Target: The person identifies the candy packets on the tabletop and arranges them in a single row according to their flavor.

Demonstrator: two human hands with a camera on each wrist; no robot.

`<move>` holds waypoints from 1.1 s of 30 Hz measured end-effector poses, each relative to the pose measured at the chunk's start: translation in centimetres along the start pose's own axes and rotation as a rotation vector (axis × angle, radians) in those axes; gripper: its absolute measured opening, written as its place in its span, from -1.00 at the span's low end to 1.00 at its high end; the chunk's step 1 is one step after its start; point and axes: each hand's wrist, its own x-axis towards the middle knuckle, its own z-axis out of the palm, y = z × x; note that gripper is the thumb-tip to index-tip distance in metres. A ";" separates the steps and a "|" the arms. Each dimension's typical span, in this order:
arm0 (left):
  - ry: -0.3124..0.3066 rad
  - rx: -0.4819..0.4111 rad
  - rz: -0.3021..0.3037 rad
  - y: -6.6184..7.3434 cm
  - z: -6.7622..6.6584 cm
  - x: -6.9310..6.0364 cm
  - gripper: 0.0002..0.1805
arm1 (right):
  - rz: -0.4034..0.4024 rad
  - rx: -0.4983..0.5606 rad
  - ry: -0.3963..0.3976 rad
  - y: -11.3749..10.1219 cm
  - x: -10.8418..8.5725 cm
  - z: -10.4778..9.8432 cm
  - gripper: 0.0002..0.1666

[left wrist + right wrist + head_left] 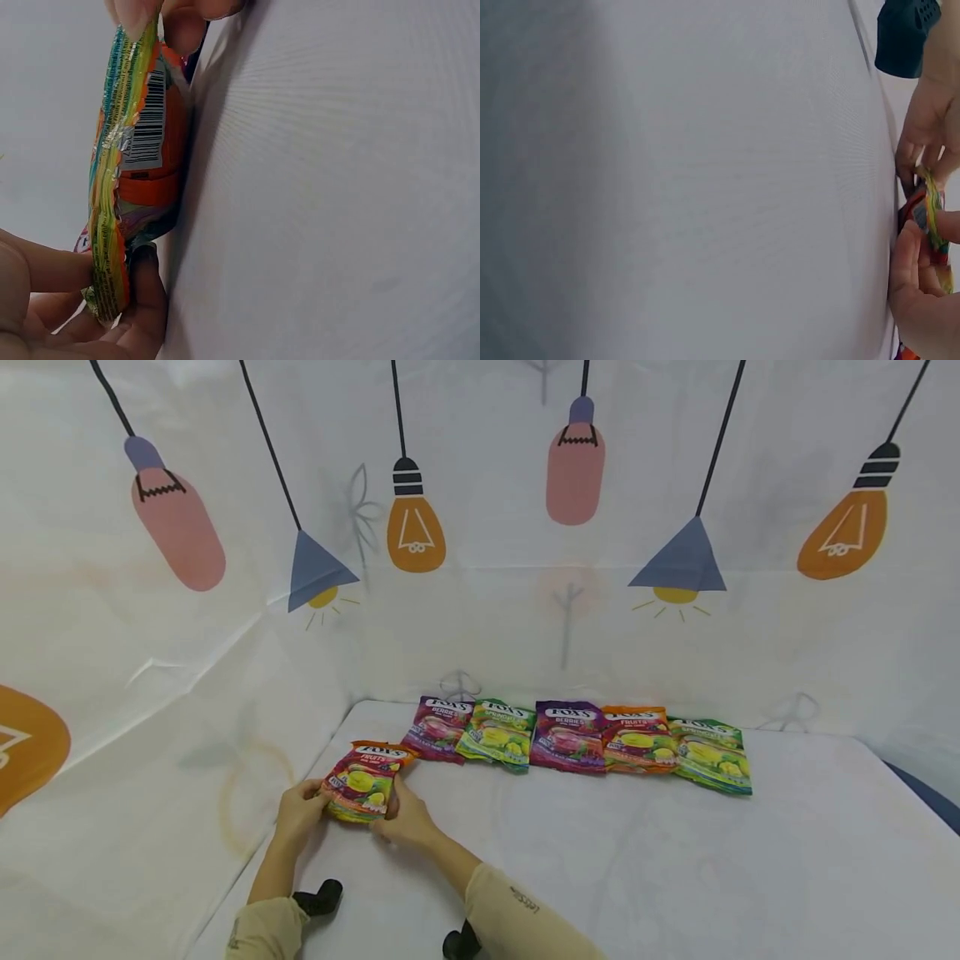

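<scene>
A red and orange FOX'S Fruits bag [362, 782] is at the left end of the white table, its lower part between two hands. The left hand [299, 814] pinches its left edge; the right hand [407, 817] grips its lower right corner. In the left wrist view the bag [142, 150] shows its bottom seam and barcode, with the left hand's fingers [142, 300] curled round one end and the other hand's fingertips [180, 22] on the other end. The right wrist view shows both the left hand [930, 124] and right hand [922, 300] holding the bag [930, 214].
Behind and right of the held bag, a row of bags lies along the back: purple Berries [439, 729], green [497, 734], purple [567, 737], orange Fruits [637, 740] and green [710, 754]. A white sheet with printed lamps [480, 627] hangs behind the table [600, 860].
</scene>
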 end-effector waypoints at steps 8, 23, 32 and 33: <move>0.002 -0.084 -0.075 -0.1 -0.4 -0.8 -0.55 | 0.060 0.112 -0.012 0.3 -0.3 -0.2 -0.16; 0.027 -0.132 -0.106 -0.3 -0.3 -1.3 -0.56 | 0.102 0.112 0.013 0.4 -1.1 0.0 -0.21; 0.036 -0.103 -0.089 -0.2 -0.2 -1.3 -0.56 | 0.129 0.115 -0.010 0.4 -1.1 -0.3 -0.19; 0.044 -0.078 -0.086 -0.2 -0.3 -1.3 -0.56 | 0.129 0.118 -0.013 0.4 -1.1 -0.4 -0.19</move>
